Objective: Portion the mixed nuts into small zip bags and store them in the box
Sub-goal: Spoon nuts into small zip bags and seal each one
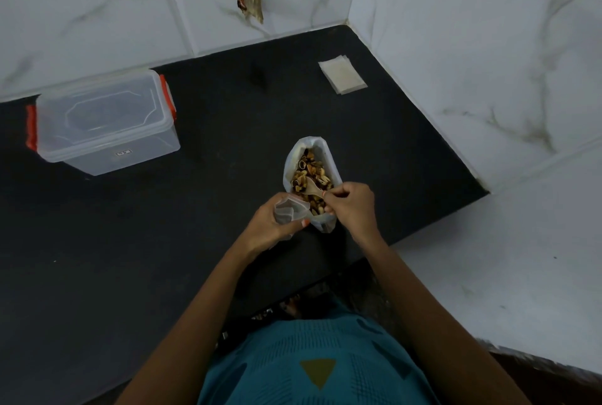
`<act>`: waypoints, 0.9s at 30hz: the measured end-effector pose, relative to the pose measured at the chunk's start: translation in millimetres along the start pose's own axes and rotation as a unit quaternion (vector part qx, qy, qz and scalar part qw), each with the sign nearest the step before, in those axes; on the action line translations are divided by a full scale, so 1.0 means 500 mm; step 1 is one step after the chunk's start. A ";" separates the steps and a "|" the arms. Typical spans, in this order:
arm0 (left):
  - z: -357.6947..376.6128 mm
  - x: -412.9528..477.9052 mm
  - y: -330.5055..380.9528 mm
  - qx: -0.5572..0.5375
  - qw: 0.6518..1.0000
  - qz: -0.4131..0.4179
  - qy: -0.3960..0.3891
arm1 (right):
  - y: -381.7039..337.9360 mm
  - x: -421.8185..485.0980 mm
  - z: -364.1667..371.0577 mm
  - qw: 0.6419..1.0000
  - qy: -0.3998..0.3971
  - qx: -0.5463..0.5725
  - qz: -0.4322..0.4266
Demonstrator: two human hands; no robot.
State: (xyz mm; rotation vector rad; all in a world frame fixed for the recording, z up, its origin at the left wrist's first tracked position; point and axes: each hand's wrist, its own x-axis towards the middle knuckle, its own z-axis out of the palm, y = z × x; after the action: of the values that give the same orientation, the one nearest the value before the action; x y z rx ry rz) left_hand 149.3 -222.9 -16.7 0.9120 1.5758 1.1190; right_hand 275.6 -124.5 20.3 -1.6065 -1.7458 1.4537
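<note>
Below, from the head camera, a black counter is seen, bordered by white marble-patterned wall tiles. Near the middle, a large open plastic bag is laid on the counter and is filled with mixed nuts. A small pale spoon is dipped into the nuts, and its handle is pinched between the thumb and fingertips of the right hand. Just left of the big bag, a small clear zip bag is gripped by the curled fingers of the left hand, with its mouth held open beside the nuts. Whether anything is inside the small bag cannot be told. Well apart, at the far left against the wall, a clear plastic box is set down with its lid on and orange clasps at both ends. Near the far right corner, a flat stack of empty zip bags is laid. A broken patch is visible in the back wall. At the bottom edge, a teal shirt is shown.
</note>
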 end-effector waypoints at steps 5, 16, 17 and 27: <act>-0.006 -0.002 0.003 -0.007 1.000 -0.002 -0.001 | 0.003 0.003 -0.022 0.995 0.013 0.084 0.058; -0.026 -0.014 0.008 0.008 0.998 0.016 0.067 | 0.006 -0.004 -0.047 0.992 -0.006 0.114 0.063; -0.026 -0.012 0.009 0.015 0.997 0.025 0.076 | 0.002 -0.008 -0.051 0.991 -0.010 0.117 0.061; -0.018 0.011 0.013 0.062 0.990 0.053 0.118 | -0.064 -0.059 -0.089 0.992 -0.075 0.097 0.021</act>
State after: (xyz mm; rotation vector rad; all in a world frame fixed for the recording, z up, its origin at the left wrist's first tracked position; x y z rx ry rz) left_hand 139.4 -217.9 -11.0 0.9827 1.8234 1.2524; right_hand 303.6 -125.6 75.8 -1.4762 -1.5987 1.7468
